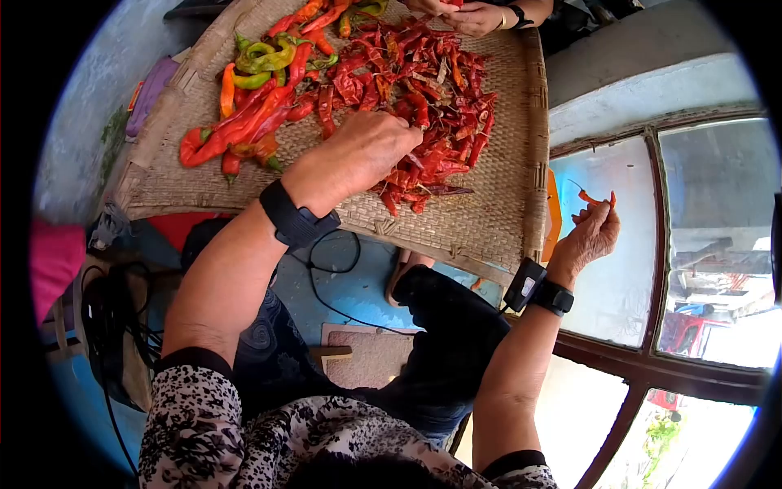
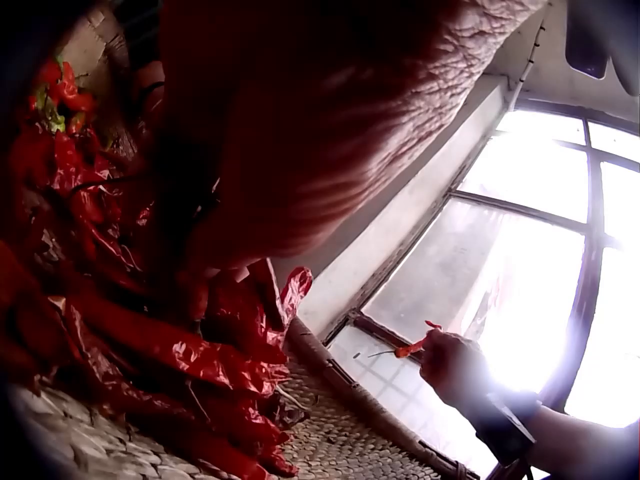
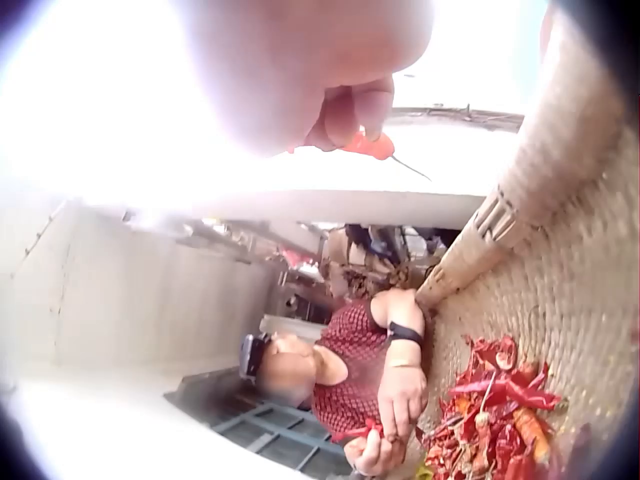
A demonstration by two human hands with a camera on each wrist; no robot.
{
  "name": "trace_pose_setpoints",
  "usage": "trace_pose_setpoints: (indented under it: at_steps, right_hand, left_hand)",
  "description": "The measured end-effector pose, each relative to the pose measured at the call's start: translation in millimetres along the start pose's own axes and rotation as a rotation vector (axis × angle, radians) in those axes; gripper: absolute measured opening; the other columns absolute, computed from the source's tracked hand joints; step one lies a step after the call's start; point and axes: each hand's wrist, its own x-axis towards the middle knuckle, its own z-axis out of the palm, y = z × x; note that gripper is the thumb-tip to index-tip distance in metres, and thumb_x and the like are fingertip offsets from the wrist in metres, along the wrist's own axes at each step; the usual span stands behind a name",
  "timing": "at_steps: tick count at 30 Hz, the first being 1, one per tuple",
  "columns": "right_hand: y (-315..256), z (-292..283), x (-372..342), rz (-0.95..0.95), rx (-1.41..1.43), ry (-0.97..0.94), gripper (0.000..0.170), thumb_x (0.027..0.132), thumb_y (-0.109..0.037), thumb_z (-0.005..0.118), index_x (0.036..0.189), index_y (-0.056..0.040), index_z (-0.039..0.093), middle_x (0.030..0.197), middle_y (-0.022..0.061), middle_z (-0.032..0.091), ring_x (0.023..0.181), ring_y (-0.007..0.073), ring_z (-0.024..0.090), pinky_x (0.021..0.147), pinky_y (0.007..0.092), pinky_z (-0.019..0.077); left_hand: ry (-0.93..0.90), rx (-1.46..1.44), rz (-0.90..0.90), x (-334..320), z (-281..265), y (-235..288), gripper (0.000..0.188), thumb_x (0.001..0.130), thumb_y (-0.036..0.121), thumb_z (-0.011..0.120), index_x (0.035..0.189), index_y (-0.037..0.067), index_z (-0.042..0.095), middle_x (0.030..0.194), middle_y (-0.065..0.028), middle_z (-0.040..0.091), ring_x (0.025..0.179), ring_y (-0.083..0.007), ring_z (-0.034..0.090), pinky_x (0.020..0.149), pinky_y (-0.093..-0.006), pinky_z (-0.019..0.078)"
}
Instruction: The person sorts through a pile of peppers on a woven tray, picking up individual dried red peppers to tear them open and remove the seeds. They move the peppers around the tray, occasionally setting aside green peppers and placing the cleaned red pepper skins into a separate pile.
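In the head view, nearest at 6 o'clock, are the wearer's black-and-white patterned top (image 1: 326,424) and dark trousers (image 1: 440,334). Both forearms reach away from it, a black strap on each wrist.

Just above the centre, toward 12 o'clock, the left hand (image 1: 358,155) is at the pile of wrinkled, dried red chillies (image 1: 464,122). Its fingers curl down among them — whether they are clamped on one, I cannot tell.

At 3 o'clock, the right hand (image 1: 593,235) is raised beyond the tray's edge, thumb and fingers together, clamped on a small orange-red chilli (image 1: 599,200) with a thin stem sticking out.

The woven bamboo tray (image 1: 481,220) spans 10 to 1 o'clock. The dried chillies lie on it around 12 o'clock; glossy fresh red and green peppers (image 1: 269,61) lie around 10 to 11 o'clock.

At the far edge, between 12 and 1 o'clock, another person's hands (image 1: 472,19) hold a red chilli — the right wrist view shows their red checked shirt (image 3: 345,350). A framed window (image 1: 619,285) fills 2 to 5 o'clock.
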Motion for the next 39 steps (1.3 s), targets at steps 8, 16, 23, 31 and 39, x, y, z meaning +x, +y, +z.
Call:
trace_pose_setpoints:
  at_steps: [8,16,23,31,39]
  right_hand:
    - [-10,27,-22,-0.174,-0.67,-0.311,0.041,0.086,-0.016,0.059,0.121,0.0029,0.051,0.092,0.0168,0.06,0.078,0.0249,0.06,0.072,0.0364,0.0486]
    - [-31,104,-86,-0.499,-0.589,-0.908,0.031,0.072,-0.003,0.067,0.102,-0.0049,0.061,0.094,0.0152,0.057,0.089,0.0338,0.058,0.072,0.0425,0.0493]
    - [-32,115,-89,-0.601,-0.718,-0.83,0.014,0.08,-0.01,0.063,0.093,-0.0053,0.06,0.088,0.015,0.057,0.082,0.0353,0.058,0.067,0.0435,0.0476]
    - [-54,90,-69,-0.582,-0.703,-0.57,0.004,0.085,-0.008,0.058,0.088,-0.0055,0.06,0.082,0.0138,0.059,0.078,0.0319,0.06,0.065,0.0416,0.048]
    - [-16,60,-42,-0.067,-0.257,-0.432,0.011,0.089,-0.011,0.06,0.09,-0.0001,0.062,0.075,0.0068,0.063,0.063,0.0128,0.057,0.06,0.0269,0.0465]
  left_hand:
    - [0.055,0.006,0.035,1,5,5,0.007,0.077,-0.007,0.055,0.081,0.0,0.055,0.072,-0.0126,0.058,0.07,-0.0295,0.061,0.06,-0.0416,0.0496]
    - [0.022,0.034,0.031,0,-2,1,0.009,0.077,-0.005,0.055,0.083,0.001,0.056,0.074,-0.0132,0.058,0.073,-0.0309,0.061,0.061,-0.0415,0.0495]
    - [0.026,0.038,-0.014,-5,-10,-5,0.011,0.076,-0.005,0.054,0.084,0.001,0.057,0.076,-0.0132,0.059,0.074,-0.032,0.061,0.063,-0.0415,0.0495]
    - [-0.013,0.092,-0.047,-7,-9,-11,0.01,0.078,-0.004,0.055,0.085,0.002,0.058,0.075,-0.0136,0.06,0.072,-0.0312,0.062,0.062,-0.0419,0.05]
    - [-0.026,0.078,-0.012,-4,-5,-6,0.013,0.077,-0.005,0.055,0.088,0.0,0.059,0.074,-0.0142,0.06,0.07,-0.0312,0.062,0.06,-0.0411,0.0508]
